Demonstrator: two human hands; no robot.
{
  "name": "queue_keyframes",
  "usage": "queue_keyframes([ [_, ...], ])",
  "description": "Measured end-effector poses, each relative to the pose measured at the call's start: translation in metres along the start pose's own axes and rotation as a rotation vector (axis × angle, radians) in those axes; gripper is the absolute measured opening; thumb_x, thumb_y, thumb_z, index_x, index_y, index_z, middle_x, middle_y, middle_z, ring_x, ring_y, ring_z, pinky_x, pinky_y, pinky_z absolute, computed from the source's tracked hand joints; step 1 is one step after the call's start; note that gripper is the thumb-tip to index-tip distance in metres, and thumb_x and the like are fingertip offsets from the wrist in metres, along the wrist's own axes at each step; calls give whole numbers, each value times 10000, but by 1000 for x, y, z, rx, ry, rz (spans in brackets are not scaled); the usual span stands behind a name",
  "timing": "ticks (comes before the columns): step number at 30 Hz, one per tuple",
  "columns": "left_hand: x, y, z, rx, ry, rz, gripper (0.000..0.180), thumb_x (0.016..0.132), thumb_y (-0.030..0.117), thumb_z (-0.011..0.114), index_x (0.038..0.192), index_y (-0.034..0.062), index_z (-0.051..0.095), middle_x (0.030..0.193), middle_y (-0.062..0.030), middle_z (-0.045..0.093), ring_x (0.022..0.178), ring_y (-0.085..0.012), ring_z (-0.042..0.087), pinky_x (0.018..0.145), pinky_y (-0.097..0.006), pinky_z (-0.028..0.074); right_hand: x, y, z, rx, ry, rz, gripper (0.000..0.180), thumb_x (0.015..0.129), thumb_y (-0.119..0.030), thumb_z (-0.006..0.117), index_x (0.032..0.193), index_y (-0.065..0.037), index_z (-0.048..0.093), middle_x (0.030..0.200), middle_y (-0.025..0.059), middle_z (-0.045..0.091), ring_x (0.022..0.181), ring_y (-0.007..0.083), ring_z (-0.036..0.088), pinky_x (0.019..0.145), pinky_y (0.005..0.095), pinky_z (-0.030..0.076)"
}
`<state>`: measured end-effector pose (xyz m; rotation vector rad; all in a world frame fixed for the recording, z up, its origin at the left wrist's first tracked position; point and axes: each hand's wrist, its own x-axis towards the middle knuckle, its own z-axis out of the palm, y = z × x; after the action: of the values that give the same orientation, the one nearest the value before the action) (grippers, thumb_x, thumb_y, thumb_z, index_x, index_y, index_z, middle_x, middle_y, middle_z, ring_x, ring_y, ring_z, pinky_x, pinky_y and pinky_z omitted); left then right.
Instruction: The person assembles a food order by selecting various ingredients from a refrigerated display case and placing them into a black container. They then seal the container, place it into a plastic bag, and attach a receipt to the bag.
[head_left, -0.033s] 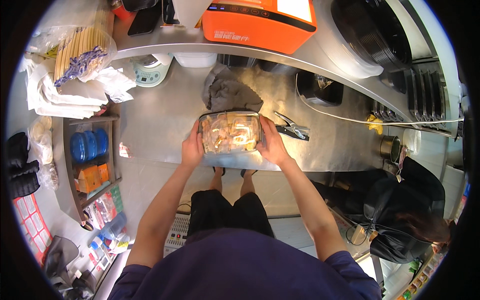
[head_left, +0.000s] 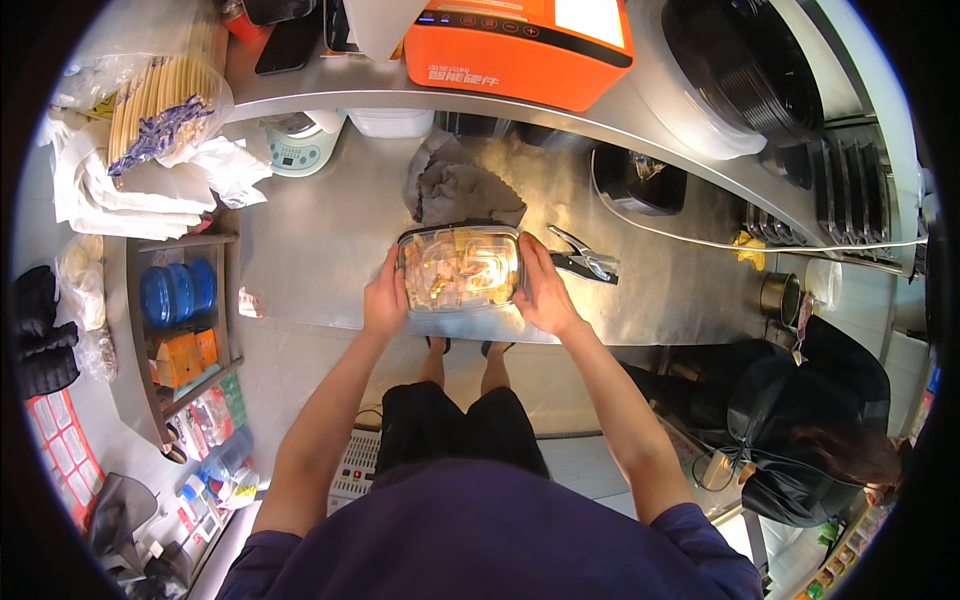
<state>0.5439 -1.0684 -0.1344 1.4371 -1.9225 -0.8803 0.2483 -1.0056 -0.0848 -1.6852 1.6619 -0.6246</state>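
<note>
A clear plastic lidded container (head_left: pixel 460 268) with yellowish food inside rests on the steel counter (head_left: pixel 320 250), near its front edge. My left hand (head_left: pixel 385 298) grips its left side. My right hand (head_left: pixel 545 290) grips its right side, fingers pressed along the lid's edge. A crumpled grey cloth (head_left: pixel 460 190) lies right behind the container.
A black metal clip tool (head_left: pixel 585 262) lies just to the right of my right hand. An orange machine (head_left: pixel 520 40) and stacked black bowls (head_left: pixel 745 70) sit on the upper shelf. At the left are a small scale (head_left: pixel 295 150), a bag of chopsticks (head_left: pixel 160 100) and a side rack (head_left: pixel 180 310). A person in black (head_left: pixel 800 420) crouches at the right.
</note>
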Motion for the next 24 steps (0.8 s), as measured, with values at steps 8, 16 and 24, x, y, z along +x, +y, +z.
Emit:
queue_keyframes([
  [8, 18, 2, -3, -87, -83, -98, 436, 999, 78, 426, 1433, 38, 448, 1040, -268, 656, 886, -413, 660, 766, -455, 522, 34, 3, -23, -171, -193, -167, 872, 676, -81, 656, 1476, 38, 329, 1574, 201, 273, 1430, 359, 326, 1181, 432, 304],
  [16, 27, 4, -10, 198, -39, 300, 521, 884, -6, 486, 1406, 0, 468, 1399, -214, 499, 1236, -378, 500, 1064, -439, 399, 34, -2, -26, -258, -269, -140, 913, 690, -137, 674, 1498, 36, 287, 1576, 225, 258, 1430, 377, 323, 1163, 464, 314],
  [24, 46, 32, -55, 407, -407, 302, 665, 877, 208, 610, 1487, 83, 376, 1582, -195, 257, 1460, -390, 234, 1201, -487, 224, 9, -26, -18, -379, -343, -128, 1052, 724, -268, 751, 1521, 82, 161, 1613, 255, 139, 1507, 350, 159, 1233, 477, 134],
])
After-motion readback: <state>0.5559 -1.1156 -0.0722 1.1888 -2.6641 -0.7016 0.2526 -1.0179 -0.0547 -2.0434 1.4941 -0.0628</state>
